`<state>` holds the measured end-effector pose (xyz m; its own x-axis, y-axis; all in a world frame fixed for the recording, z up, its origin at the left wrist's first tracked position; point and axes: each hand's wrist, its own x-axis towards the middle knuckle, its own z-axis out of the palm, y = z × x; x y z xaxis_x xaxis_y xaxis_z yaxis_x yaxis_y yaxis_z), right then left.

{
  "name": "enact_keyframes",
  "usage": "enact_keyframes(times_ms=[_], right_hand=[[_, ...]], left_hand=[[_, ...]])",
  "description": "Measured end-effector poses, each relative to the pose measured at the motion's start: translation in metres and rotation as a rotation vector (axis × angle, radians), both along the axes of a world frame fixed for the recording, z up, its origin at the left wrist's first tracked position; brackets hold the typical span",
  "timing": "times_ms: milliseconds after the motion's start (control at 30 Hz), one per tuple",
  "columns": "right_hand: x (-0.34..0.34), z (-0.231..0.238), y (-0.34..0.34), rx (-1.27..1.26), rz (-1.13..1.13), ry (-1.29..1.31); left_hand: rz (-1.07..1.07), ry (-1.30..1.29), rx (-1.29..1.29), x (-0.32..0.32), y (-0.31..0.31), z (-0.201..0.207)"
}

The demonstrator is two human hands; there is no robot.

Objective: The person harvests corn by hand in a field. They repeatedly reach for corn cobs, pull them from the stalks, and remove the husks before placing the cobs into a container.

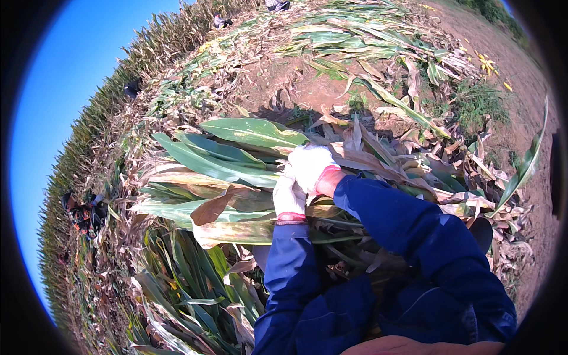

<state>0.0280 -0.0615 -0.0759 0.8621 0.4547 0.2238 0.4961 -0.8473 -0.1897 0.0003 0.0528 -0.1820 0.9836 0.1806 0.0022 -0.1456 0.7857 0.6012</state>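
Note:
A pile of cut corn stalks [231,183] lies crosswise in front of me, with long green leaves to the left and dry tan ones among them. Over its middle my two white-gloved hands meet. My right hand [313,167] is closed, overlapping the upper part of my left hand [288,195], which is closed as well. Dry pale husk or leaf [286,150] shows right beside the fingers. What exactly lies inside the fingers is hidden by the gloves. Below the left forearm, more green corn leaves [189,272] lie on the ground.
Standing corn [89,130] lines the left side and far edge. Another person [86,213] is at the far left among the stalks. More cut stalks [355,38] lie beyond a patch of reddish soil [284,77]. Yellow ears [487,64] lie at the far right.

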Motion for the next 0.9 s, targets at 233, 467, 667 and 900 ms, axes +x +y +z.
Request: enact_keyframes(times_ms=[233, 467, 667, 900], right_hand=[[0.017, -0.04, -0.043, 0.278, 0.095, -0.31], [0.023, -0.067, -0.066, 1.642, 0.076, 0.567], [-0.006, -0.089, -0.14, 1.843, 0.069, 0.714], [-0.075, -0.106, -0.257, 1.887, -0.291, 0.5]], left_hand=[[0.015, 0.109, -0.018, 0.012, -0.006, -0.004], [0.108, 0.12, 0.046, 0.018, -0.007, -0.022], [0.059, 0.118, 0.01, 0.036, 0.001, -0.054], [0.199, 0.203, 0.152, 0.031, 0.01, -0.046]])
